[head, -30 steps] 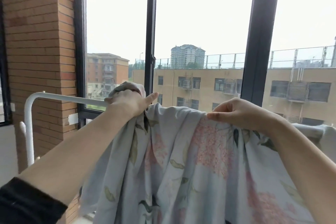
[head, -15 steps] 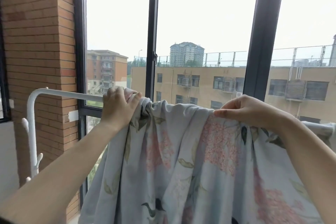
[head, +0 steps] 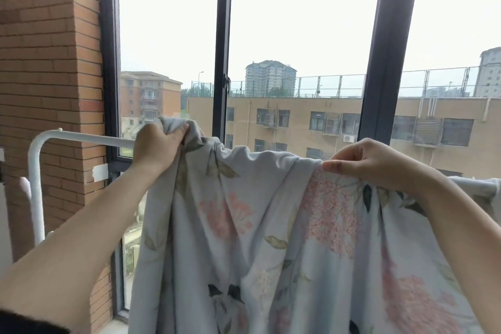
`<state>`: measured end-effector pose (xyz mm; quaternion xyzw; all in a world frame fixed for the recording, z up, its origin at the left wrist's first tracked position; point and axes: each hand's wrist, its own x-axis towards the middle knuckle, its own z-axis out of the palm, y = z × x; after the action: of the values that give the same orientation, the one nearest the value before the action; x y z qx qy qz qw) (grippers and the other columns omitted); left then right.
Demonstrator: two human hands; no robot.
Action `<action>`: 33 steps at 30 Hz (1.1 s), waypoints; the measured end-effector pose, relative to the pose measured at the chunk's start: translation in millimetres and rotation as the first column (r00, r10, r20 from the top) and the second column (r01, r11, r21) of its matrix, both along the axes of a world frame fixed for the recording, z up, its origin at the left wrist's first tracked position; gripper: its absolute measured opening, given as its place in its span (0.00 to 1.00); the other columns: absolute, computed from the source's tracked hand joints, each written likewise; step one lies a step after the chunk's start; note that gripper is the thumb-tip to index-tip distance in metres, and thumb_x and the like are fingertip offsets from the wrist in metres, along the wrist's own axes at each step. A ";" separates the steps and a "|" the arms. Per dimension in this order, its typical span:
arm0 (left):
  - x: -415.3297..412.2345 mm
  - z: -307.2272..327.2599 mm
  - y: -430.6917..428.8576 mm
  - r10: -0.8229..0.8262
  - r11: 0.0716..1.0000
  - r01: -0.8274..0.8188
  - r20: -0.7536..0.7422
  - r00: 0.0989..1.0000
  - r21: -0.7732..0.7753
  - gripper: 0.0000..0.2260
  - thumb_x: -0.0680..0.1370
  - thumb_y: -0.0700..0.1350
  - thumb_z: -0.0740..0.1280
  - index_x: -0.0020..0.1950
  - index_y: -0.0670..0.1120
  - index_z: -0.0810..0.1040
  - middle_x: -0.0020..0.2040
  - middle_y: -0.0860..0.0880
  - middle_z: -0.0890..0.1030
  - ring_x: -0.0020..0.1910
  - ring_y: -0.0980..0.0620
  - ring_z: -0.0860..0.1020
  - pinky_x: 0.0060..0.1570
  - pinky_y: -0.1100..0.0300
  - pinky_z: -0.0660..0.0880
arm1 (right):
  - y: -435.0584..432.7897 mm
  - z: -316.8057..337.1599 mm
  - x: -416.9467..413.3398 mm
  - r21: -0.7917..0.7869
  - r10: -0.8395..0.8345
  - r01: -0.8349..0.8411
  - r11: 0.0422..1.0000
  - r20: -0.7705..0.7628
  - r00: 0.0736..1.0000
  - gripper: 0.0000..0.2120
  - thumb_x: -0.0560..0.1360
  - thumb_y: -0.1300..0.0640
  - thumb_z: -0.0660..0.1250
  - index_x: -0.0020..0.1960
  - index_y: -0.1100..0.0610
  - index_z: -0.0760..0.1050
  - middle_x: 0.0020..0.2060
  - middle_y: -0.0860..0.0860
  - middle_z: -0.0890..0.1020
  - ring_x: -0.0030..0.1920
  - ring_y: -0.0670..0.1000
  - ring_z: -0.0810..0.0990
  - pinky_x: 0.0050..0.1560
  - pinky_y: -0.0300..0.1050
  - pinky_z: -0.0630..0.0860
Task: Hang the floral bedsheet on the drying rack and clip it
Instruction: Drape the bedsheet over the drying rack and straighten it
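One floral bedsheet drapes bunched over the white drying rack. The left hand fists its gathered edge; the right hand pinches the top fold. Spreading appears under way; flattening along the rail, then clipping, likely follow.

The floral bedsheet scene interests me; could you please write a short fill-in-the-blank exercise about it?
1. The left hand grips a bunched end of the pale blue floral bedsheet at the ____ tubular metal drying rack.
2. The right hand pinches the sheet's top edge; its printed flowers are ____.
3. Left of the rack stands a ____ wall.
Missing words: white; pink; brick.
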<state>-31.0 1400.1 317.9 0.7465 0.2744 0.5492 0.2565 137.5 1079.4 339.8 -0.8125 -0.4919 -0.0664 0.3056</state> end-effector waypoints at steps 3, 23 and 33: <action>13.1 9.7 4.7 0.191 0.979 -0.147 -0.371 0.909 0.145 0.18 0.78 0.56 0.64 0.44 0.41 0.74 0.49 0.37 0.80 0.47 0.40 0.77 0.42 0.54 0.69 | 3.0 -0.5 -4.1 0.002 -0.052 0.052 0.999 0.057 0.997 0.27 0.64 0.27 0.65 0.44 0.48 0.85 0.33 0.49 0.84 0.34 0.51 0.79 0.43 0.54 0.78; -63.1 -48.3 -74.4 0.131 0.981 -0.070 -0.356 0.925 0.179 0.22 0.78 0.54 0.63 0.67 0.41 0.70 0.66 0.41 0.69 0.65 0.39 0.68 0.64 0.47 0.66 | 10.0 -13.6 -74.2 0.088 -0.104 0.073 0.993 0.430 0.897 0.22 0.76 0.49 0.66 0.69 0.51 0.72 0.66 0.47 0.74 0.62 0.48 0.74 0.61 0.41 0.71; -124.8 -110.5 -160.7 -0.142 0.990 0.122 -0.366 0.920 -0.078 0.10 0.76 0.50 0.67 0.56 0.52 0.79 0.56 0.53 0.79 0.53 0.56 0.78 0.53 0.58 0.74 | -17.7 -81.8 -124.1 0.125 0.026 -0.066 0.990 0.304 0.952 0.19 0.76 0.52 0.67 0.66 0.48 0.75 0.62 0.43 0.77 0.58 0.45 0.76 0.53 0.32 0.66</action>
<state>-155.8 1239.4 207.4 0.8462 0.2815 0.3727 0.2564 13.4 1061.7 258.0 -0.7589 -0.5461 -0.2150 0.2822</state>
